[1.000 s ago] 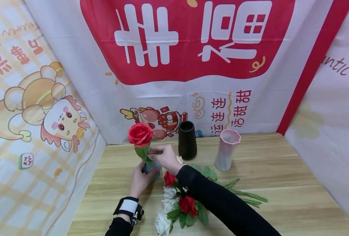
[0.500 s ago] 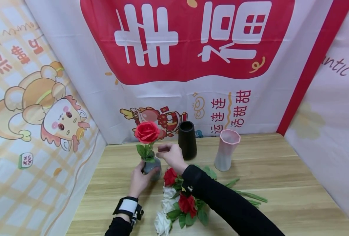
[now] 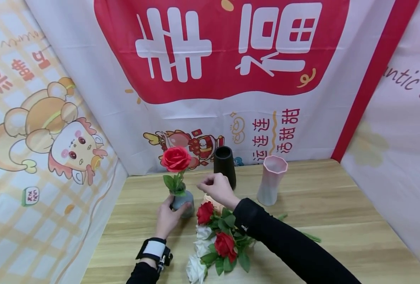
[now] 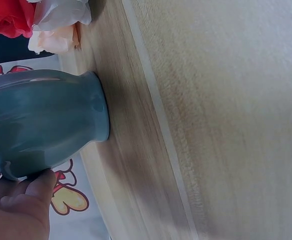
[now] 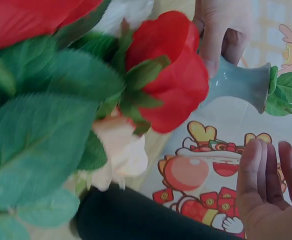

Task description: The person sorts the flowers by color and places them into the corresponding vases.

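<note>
My left hand [image 3: 168, 217] grips a small blue-grey vase [image 3: 186, 202] that stands on the table. In the left wrist view, its fingertips curl against the side of the glazed vase [image 4: 43, 117]. Out of the vase's mouth rises one red rose [image 3: 176, 159] with green leaves. My right hand [image 3: 220, 189] hovers to the right of the vase, in front of the black vase [image 3: 225, 163]. The right wrist view shows this hand [image 5: 271, 192] with relaxed fingers and nothing held. Below it lie red roses [image 3: 225, 246], white roses [image 3: 196, 269] and a peach rose [image 3: 212, 203].
A pink-and-white vase [image 3: 272, 181] stands at the back right of the wooden table [image 3: 338, 197]. Green stems [image 3: 312, 237] of the loose flowers point right, partly under the right sleeve [image 3: 288, 244]. A printed cloth [image 3: 181, 108] hangs behind the table.
My right hand has let go of the rose's stem and drawn back to the right. The rose has shifted slightly right and stands in the vase. My left hand stays on the vase.
</note>
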### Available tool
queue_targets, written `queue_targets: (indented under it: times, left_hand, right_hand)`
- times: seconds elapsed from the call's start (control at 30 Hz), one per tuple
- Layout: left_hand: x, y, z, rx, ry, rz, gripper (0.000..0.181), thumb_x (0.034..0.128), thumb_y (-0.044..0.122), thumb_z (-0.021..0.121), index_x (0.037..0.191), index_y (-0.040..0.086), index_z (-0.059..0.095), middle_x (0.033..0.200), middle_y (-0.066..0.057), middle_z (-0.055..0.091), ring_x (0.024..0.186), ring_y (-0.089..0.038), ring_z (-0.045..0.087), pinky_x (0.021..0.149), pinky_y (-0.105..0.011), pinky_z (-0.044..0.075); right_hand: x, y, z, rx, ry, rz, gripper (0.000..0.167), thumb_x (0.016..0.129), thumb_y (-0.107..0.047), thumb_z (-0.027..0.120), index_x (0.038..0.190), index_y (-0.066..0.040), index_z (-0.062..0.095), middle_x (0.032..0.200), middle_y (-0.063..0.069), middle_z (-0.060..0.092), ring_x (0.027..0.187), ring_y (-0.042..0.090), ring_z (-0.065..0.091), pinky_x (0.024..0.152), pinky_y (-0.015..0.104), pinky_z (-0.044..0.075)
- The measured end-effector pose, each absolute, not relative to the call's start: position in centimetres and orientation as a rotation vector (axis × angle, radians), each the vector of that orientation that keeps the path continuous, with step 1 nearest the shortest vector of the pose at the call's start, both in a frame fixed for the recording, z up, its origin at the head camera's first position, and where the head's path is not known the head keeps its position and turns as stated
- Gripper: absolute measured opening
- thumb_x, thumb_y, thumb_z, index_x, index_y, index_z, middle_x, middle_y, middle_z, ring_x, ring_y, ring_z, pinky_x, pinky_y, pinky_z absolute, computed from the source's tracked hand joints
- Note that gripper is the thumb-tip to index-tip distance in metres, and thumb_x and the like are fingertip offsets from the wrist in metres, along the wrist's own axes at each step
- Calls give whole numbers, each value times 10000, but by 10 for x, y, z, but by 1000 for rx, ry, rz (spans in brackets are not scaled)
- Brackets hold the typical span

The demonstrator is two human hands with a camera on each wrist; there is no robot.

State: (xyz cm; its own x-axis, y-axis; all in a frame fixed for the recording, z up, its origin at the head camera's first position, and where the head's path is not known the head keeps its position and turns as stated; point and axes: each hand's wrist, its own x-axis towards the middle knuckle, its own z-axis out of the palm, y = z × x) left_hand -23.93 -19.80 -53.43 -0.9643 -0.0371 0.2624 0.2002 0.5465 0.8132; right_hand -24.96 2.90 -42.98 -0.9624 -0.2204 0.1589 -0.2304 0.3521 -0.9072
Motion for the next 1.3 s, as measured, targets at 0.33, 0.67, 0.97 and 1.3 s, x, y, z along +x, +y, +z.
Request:
queue_targets:
  times: [0.33,0.67,0.97,1.3]
  left_hand:
    - [-238,-199,-538,-122,-2556,-1392,661,818,410,801,1363,120,566,1330,-142,583,1216,-304,544,964,-495,460]
    - [-239,-199,-538,-114,-2553,-1373,647,800,447,806,1311,106,603,1280,-141,616,1173,-296,576,941,-480,479]
    - [-242,-198,-541,-118,-2567,-1395,673,806,466,794,1328,95,586,1295,-142,605,1179,-301,571,947,-486,474]
    - [-241,-199,-535,-110,-2567,-1406,689,800,450,802,1341,87,576,1312,-156,593,1201,-305,555,971,-482,456]
  right_hand:
    - [-235,51,-430,830,-2722,1266,168,925,-173,698,765,-132,727,669,-97,615,608,78,547,612,255,485]
    - [-220,71,-435,905,-2716,955,133,910,-168,710,785,-122,713,736,-35,605,690,142,574,618,258,499]
    - [-204,107,-450,863,-2716,923,45,889,-106,718,851,-85,732,819,23,649,766,205,645,643,275,522]
    - [-197,147,-458,893,-2743,861,104,864,-43,714,777,-100,707,741,-63,615,678,59,581,619,256,511]
